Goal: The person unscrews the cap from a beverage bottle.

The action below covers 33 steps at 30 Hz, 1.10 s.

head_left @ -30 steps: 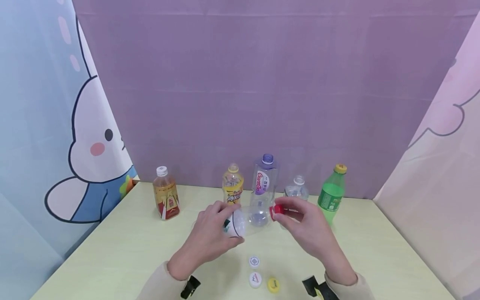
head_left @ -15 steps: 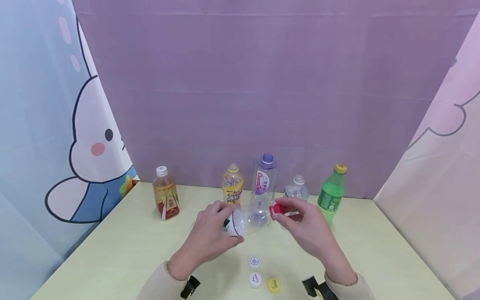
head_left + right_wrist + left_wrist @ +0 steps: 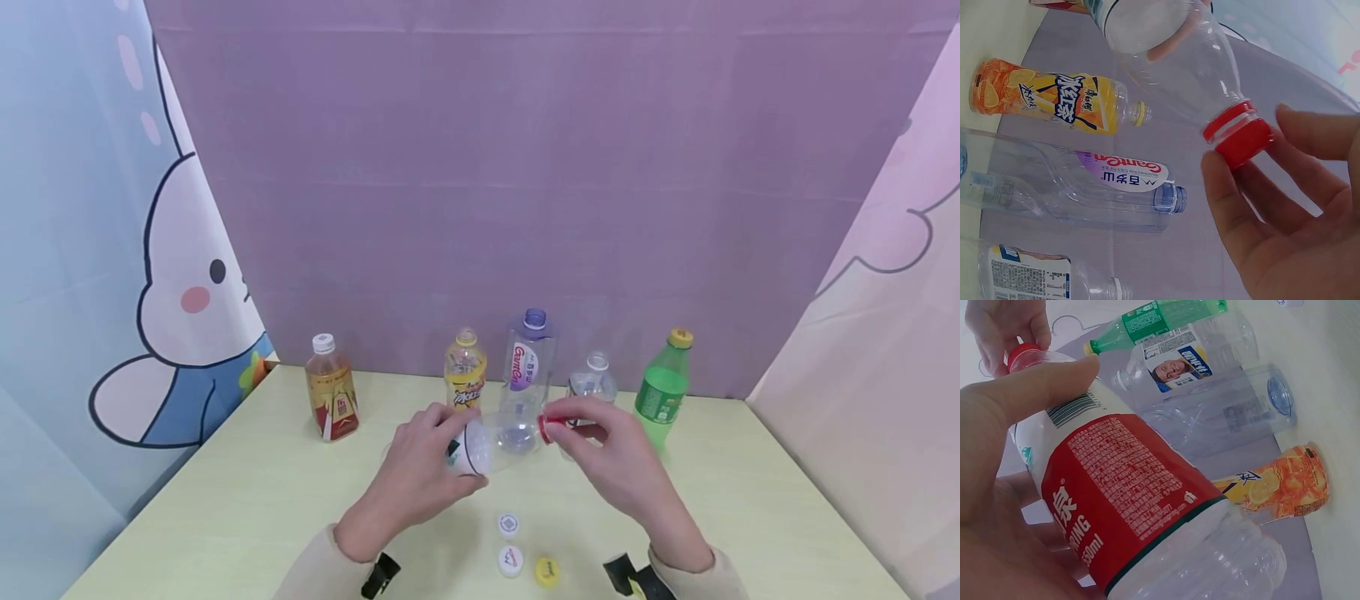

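A clear plastic water bottle (image 3: 1116,481) with a red and white label lies sideways in the air, its neck pointing to the right. My left hand (image 3: 420,471) grips it round the label, thumb over the barcode side. At the neck is a red bottle cap (image 3: 1244,142), above a separate red ring with a strip of clear neck showing between. My right hand (image 3: 611,450) holds this cap between thumb and fingertips. In the right wrist view the index fingertip (image 3: 1212,164) is right at the cap's edge and the thumb is close on the opposite side.
Behind the hands stand an amber drink bottle (image 3: 332,392), a yellow-labelled tea bottle (image 3: 466,371), a tall bluish bottle (image 3: 528,367), a small clear bottle (image 3: 593,381) and a green bottle (image 3: 663,387). Two white caps (image 3: 511,560) and a yellow cap (image 3: 547,572) lie on the table nearer me.
My right fingers have shifted round the red cap, covering more of it in the head view. The left hand and the bottle stay almost still.
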### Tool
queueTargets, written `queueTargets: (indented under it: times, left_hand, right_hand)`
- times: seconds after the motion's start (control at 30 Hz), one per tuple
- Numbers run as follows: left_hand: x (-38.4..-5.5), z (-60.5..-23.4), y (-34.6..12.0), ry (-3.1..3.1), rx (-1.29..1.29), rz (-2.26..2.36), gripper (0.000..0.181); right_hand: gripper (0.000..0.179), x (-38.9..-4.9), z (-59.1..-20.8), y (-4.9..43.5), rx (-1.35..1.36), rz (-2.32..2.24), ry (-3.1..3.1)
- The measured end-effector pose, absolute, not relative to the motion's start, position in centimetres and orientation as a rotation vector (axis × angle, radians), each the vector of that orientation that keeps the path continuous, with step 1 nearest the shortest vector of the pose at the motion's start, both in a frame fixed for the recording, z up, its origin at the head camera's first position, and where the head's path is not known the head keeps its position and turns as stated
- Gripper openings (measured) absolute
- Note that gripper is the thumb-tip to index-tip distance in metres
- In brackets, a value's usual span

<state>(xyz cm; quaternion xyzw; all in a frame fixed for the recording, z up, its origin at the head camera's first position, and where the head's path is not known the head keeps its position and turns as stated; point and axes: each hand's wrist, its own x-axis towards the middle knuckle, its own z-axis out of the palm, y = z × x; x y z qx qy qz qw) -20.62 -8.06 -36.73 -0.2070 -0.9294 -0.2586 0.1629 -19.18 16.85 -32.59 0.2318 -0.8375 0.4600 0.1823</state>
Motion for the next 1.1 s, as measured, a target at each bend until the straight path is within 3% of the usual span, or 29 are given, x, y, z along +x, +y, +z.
queueTargets:
  times: [1.1]
  left_hand:
    - [-20.46,-36.68,-8.03,-2.649,-0.602,-0.716,0.076]
  right_hand:
    - [0.023,-18.9,-32.34,16.81,0.553,1.281,-2.489]
